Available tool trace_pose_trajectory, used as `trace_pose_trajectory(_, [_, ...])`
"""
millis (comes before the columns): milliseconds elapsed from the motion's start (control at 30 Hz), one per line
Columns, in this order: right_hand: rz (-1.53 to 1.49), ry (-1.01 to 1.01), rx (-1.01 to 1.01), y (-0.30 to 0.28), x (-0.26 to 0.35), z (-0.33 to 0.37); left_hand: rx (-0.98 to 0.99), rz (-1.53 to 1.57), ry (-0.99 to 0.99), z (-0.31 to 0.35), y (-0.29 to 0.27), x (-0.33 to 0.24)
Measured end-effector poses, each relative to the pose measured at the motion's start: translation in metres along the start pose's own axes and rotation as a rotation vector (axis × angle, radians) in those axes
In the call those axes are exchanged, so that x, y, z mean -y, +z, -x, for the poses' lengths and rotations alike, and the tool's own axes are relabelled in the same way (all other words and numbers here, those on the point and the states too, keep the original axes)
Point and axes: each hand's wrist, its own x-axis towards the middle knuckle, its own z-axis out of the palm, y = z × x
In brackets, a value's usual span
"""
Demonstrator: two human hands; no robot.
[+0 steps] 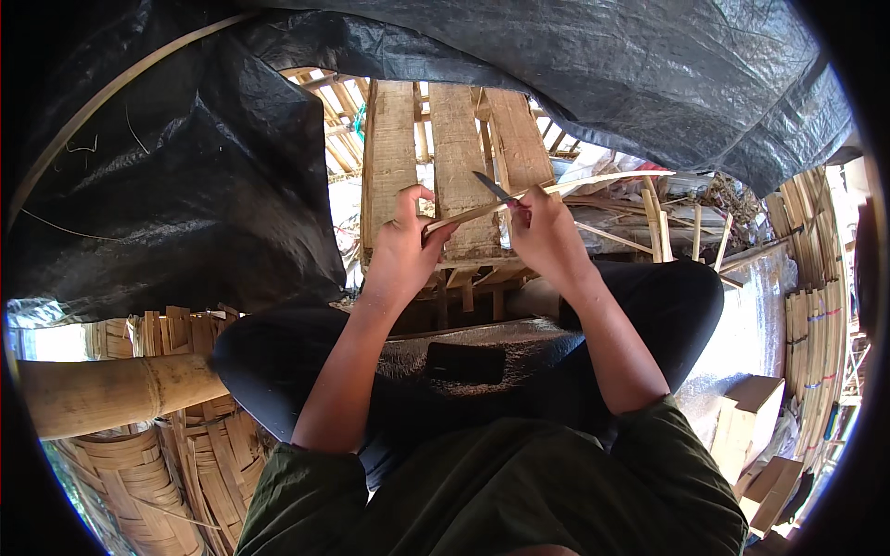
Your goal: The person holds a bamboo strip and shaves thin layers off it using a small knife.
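Note:
My left hand [400, 248] pinches one end of a thin pale bamboo strip [612, 180], its index finger crooked above it. The strip slants up to the right, passes by my right hand and runs on beyond it. My right hand [551, 233] is closed on a small knife [490, 186], whose dark blade points up and left over the strip. Most of the knife's handle is hidden in the fingers. Both hands are above the near end of the wooden planks [454, 139].
Black plastic sheeting [185, 176] hangs at the left and across the top. A flat black object [466, 362] lies between my crossed legs. Woven bamboo [130, 463] and a thick bamboo pole [120, 394] are at lower left. Bundled strips [816, 343] and cardboard boxes [742, 422] stand right.

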Motion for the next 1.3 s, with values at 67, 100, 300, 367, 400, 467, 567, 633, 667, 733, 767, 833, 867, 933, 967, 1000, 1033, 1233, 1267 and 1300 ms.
trace_pose_trajectory(67, [-0.003, 0.016, 0.102, 0.006, 0.018, 0.01, -0.052, -0.038, 0.124, -0.001, 0.008, 0.01])
trace_pose_trajectory(100, [-0.057, 0.008, 0.126, 0.01, 0.031, 0.018, -0.046, -0.035, 0.124, -0.001, 0.011, 0.008])
trace_pose_trajectory(300, [-0.093, 0.021, 0.125, 0.001, 0.025, 0.008, -0.056, 0.074, 0.08, 0.002, 0.008, 0.006])
trace_pose_trajectory(367, [-0.034, -0.044, 0.004, 0.0, 0.014, 0.006, -0.041, 0.072, 0.014, 0.001, 0.008, 0.004])
trace_pose_trajectory(400, [-0.033, -0.044, 0.005, 0.001, 0.015, 0.008, -0.041, 0.074, 0.013, 0.001, 0.009, 0.003])
trace_pose_trajectory(467, [-0.055, -0.034, 0.133, 0.007, 0.03, 0.019, -0.048, 0.089, 0.085, 0.003, 0.013, 0.001])
trace_pose_trajectory(567, [-0.116, -0.018, 0.141, 0.01, 0.046, 0.025, -0.098, 0.145, 0.153, 0.006, 0.012, 0.003])
trace_pose_trajectory(633, [-0.209, 0.078, 0.247, 0.003, 0.047, 0.017, -0.087, 0.137, 0.101, 0.005, 0.008, 0.007])
trace_pose_trajectory(667, [-0.209, 0.077, 0.247, 0.003, 0.038, 0.014, -0.081, 0.133, 0.047, 0.005, 0.007, 0.008])
trace_pose_trajectory(733, [-0.054, 0.018, 0.03, 0.008, 0.015, 0.01, -0.092, 0.148, 0.069, 0.002, 0.011, 0.009])
trace_pose_trajectory(767, [-0.015, 0.047, 0.053, 0.007, 0.012, 0.009, -0.105, 0.161, 0.086, 0.001, 0.012, 0.009])
trace_pose_trajectory(833, [-0.025, -0.008, 0.038, 0.011, 0.005, 0.004, -0.119, 0.179, 0.072, 0.002, 0.01, 0.008])
trace_pose_trajectory(867, [-0.032, -0.057, 0.019, 0.012, 0.001, 0.003, -0.126, 0.2, 0.061, 0.002, 0.009, 0.004])
trace_pose_trajectory(933, [-0.038, -0.058, 0.039, 0.012, -0.009, -0.001, -0.119, 0.153, 0.039, 0.003, 0.005, -0.005])
trace_pose_trajectory(967, [-0.049, -0.065, 0.063, 0.012, -0.01, -0.003, -0.119, 0.102, 0.015, 0.003, 0.002, -0.007])
trace_pose_trajectory(1000, [-0.05, -0.066, 0.062, 0.012, -0.01, -0.004, -0.12, 0.101, 0.017, 0.003, 0.002, -0.002])
trace_pose_trajectory(1033, [-0.041, -0.075, 0.06, 0.011, -0.01, -0.005, -0.069, 0.158, 0.032, 0.002, 0.003, 0.008])
trace_pose_trajectory(1233, [0.001, -0.121, 0.085, 0.005, -0.01, -0.008, -0.048, -0.041, 0.243, 0.005, -0.002, 0.021])
trace_pose_trajectory(1267, [-0.011, -0.127, 0.097, 0.004, -0.012, -0.009, -0.09, -0.076, 0.343, 0.004, -0.002, 0.021])
trace_pose_trajectory(1300, [-0.009, -0.125, 0.095, 0.002, -0.014, -0.009, -0.088, -0.074, 0.345, 0.004, -0.004, 0.021])
